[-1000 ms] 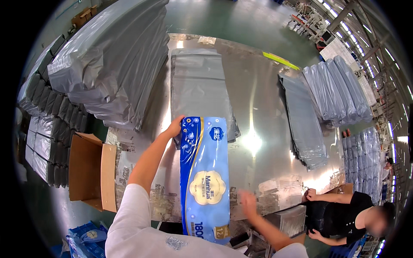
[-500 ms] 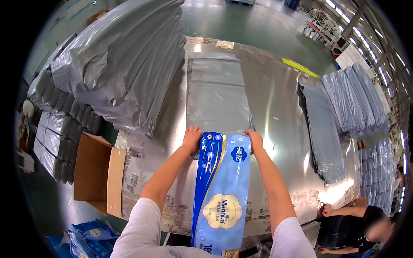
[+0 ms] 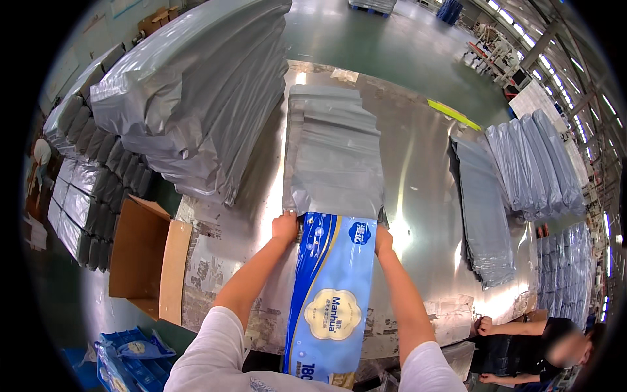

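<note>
A long blue plastic-wrapped pack [image 3: 326,268] with a pale flower-shaped label lies lengthwise in front of me, its near end against my body. Beyond it a grey plastic bag [image 3: 336,150] lies wrinkled on the metal table, with its near edge over the pack's far end. My left hand [image 3: 285,227] is closed at the left corner of that edge. My right hand [image 3: 383,242] grips the right corner, its fingertips partly hidden by plastic.
A tall grey bag stack [image 3: 189,98] stands left, above an open cardboard box [image 3: 140,258]. Flat grey bags [image 3: 483,209] lie on the table's [image 3: 418,261] right side, near a yellow-green strip [image 3: 454,115]. A co-worker [image 3: 522,346] is at lower right; blue packaging [image 3: 134,359] at lower left.
The grey bag's near edge now covers the pack's far end, and the bag is more wrinkled. Both hands have come slightly nearer to me along the pack's sides.
</note>
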### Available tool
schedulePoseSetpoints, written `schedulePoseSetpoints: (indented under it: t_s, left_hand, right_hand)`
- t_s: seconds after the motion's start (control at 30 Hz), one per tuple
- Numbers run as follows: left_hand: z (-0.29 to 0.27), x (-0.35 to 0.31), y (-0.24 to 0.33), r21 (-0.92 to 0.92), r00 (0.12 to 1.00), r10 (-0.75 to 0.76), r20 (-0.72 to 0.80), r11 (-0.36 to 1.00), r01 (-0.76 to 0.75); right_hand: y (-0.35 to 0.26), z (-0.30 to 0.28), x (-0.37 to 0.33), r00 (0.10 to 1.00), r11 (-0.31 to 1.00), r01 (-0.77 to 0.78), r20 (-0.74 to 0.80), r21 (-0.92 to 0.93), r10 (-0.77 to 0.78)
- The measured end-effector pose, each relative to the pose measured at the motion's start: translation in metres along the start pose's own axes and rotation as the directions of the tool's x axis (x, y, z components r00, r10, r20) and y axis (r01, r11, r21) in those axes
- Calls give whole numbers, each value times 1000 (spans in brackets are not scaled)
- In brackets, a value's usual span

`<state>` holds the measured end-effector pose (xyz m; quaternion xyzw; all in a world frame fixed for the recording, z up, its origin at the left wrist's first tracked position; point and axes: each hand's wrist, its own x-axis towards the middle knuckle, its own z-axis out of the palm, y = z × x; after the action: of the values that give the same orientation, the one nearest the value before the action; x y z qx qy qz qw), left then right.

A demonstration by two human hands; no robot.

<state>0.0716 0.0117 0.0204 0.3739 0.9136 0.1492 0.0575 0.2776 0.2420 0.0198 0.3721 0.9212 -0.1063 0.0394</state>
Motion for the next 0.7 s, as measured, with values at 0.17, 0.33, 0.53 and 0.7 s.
schedulePoseSetpoints:
  t_s: [0.17, 0.33, 0.53, 0.7]
  left_hand:
    - [-9, -40, -3, 91, 975, -46, 217, 996, 27]
    - [-11, -204, -24, 160, 820, 162, 549, 942, -294]
    - [-40, -396, -17, -206, 618, 391, 682, 914, -350]
    - [-25, -379, -10, -79, 470, 355, 808, 856, -511]
  right_hand:
    - [-4, -1, -53, 942, 996, 80, 331, -47, -60]
    - [8, 29, -243, 878, 989, 149, 459, 6, -135]
    - [17, 57, -448, 817, 992, 105, 563, 70, -126]
    - [14, 67, -436, 795, 990, 142, 596, -1, -113]
